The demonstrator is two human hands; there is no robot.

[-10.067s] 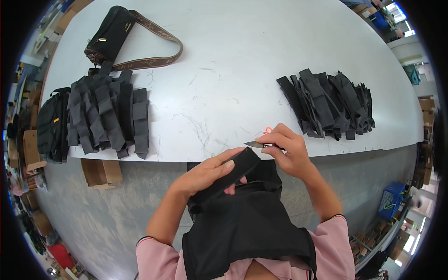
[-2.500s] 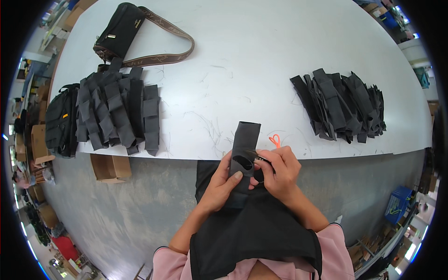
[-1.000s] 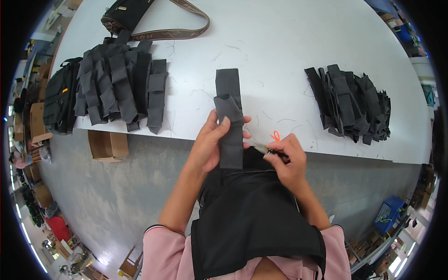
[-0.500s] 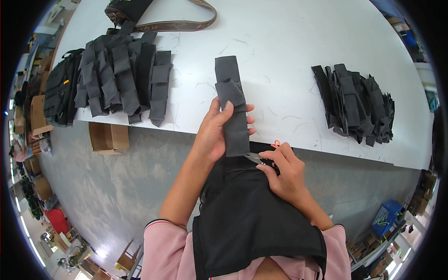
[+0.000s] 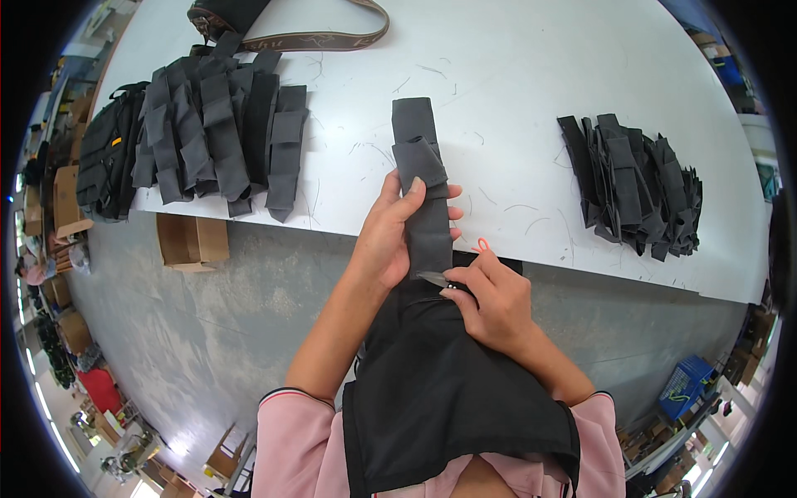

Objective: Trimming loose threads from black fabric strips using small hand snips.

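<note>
My left hand (image 5: 397,222) is closed around a dark grey fabric strip (image 5: 429,224), thumb on top and fingertips showing past its right edge. A folded flap crosses the strip's upper part, and its far end reaches over the table. In my right hand (image 5: 496,300) is a small pair of thread snips (image 5: 432,278) with metal blades and an orange loop. The blades lie across the strip's near end; whether they touch a thread is too small to tell.
On the white table (image 5: 498,75) lie loose thread bits. Left are a heap of grey strips (image 5: 220,137) and a black backpack (image 5: 108,158); right is another strip pile (image 5: 631,183). A dark bag with a strap (image 5: 332,40) lies at the back. Below stands a cardboard box (image 5: 193,243).
The snips in my right hand have moved left, from beside the strip's lower right corner to across its near end. My left hand and the strip have shifted slightly right.
</note>
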